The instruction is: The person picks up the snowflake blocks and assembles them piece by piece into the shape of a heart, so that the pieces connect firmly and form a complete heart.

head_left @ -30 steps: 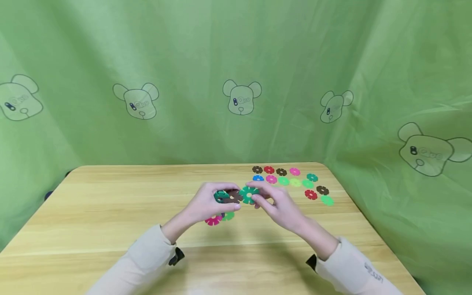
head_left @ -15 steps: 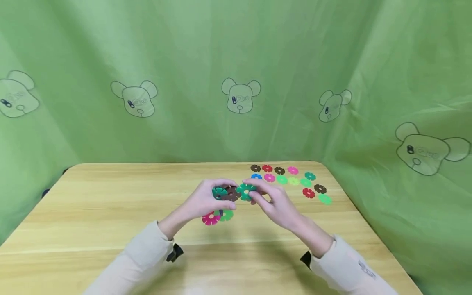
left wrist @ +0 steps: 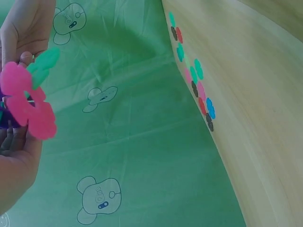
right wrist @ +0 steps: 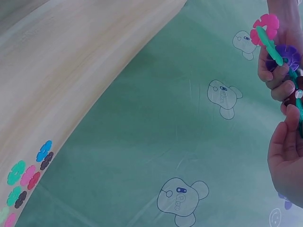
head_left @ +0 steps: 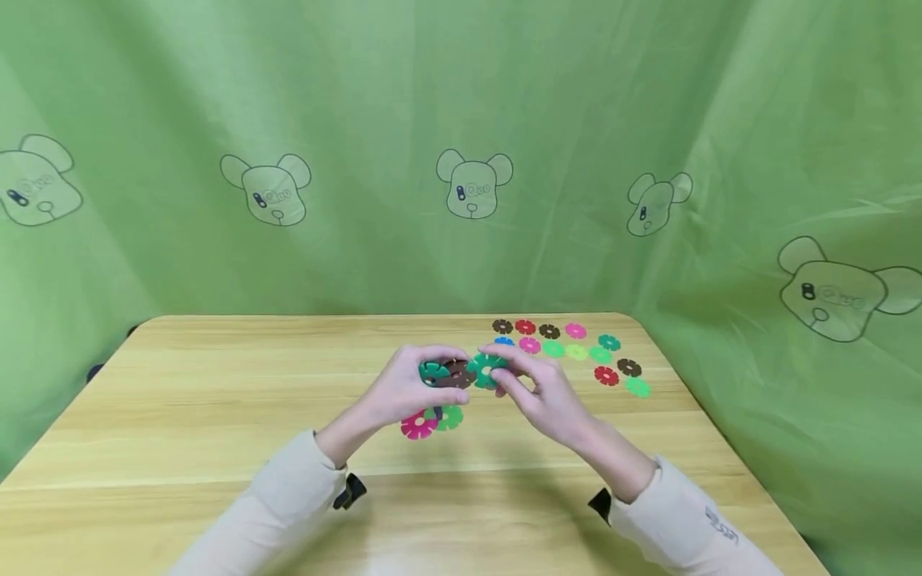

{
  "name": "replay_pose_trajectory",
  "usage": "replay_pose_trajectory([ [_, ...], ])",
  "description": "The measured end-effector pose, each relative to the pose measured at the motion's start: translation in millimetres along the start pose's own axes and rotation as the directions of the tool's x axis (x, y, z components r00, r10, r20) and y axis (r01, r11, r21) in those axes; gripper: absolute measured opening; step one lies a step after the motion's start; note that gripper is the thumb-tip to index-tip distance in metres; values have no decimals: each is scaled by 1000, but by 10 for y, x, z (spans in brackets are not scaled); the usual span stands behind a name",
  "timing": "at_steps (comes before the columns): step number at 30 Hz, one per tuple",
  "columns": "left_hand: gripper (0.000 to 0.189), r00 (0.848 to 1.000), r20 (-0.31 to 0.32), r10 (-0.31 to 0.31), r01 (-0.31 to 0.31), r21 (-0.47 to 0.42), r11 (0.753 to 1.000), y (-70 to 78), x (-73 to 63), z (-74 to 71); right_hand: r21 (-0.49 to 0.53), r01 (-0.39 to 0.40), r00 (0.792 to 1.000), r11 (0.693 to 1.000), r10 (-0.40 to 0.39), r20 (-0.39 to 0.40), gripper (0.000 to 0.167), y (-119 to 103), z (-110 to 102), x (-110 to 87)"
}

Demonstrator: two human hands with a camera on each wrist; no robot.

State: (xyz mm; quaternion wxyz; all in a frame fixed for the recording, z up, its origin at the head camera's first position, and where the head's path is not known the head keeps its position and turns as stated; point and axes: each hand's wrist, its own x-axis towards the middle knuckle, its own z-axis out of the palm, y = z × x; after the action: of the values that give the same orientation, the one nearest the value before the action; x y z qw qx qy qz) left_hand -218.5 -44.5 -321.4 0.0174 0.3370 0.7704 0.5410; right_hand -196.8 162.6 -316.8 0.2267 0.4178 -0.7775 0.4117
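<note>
In the head view my left hand (head_left: 403, 388) grips a joined cluster of notched plastic snowflake discs. A dark teal disc (head_left: 434, 370) and a brown disc (head_left: 461, 383) show between its thumb and fingers. Below the hand hang a pink disc (head_left: 411, 429) and a light green disc (head_left: 454, 418) of that cluster. The right wrist view also shows a purple disc (right wrist: 290, 53) in it. My right hand (head_left: 547, 400) pinches a teal green disc (head_left: 478, 370) between thumb and fingers, its left edge at the brown disc. Whether their slots are joined I cannot tell.
Loose discs lie flat at the table's back right, among them a red disc (head_left: 607, 381), a blue disc (head_left: 503, 341) and a light green disc (head_left: 637, 387). The wooden table (head_left: 216, 416) meets a green curtain (head_left: 374, 264) at its back and sides.
The head view has shifted slightly. Both hands keep their hold at nearly the same place, and the teal green disc stays at the brown disc's edge.
</note>
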Motion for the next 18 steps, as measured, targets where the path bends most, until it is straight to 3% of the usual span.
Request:
replay_pose_trajectory([
  [7,39,1000,-22,8,-7,39,999,17,1,10,-2,23,1000,1000,-23,-13,30,0,-6,-4],
  [15,40,1000,-28,-11,13,73,997,81,14,14,-2,117,993,993,-117,-28,35,49,71,-7],
  [18,41,999,-25,-20,22,88,996,99,36,10,45,88,996,995,-86,-33,33,79,73,-17],
])
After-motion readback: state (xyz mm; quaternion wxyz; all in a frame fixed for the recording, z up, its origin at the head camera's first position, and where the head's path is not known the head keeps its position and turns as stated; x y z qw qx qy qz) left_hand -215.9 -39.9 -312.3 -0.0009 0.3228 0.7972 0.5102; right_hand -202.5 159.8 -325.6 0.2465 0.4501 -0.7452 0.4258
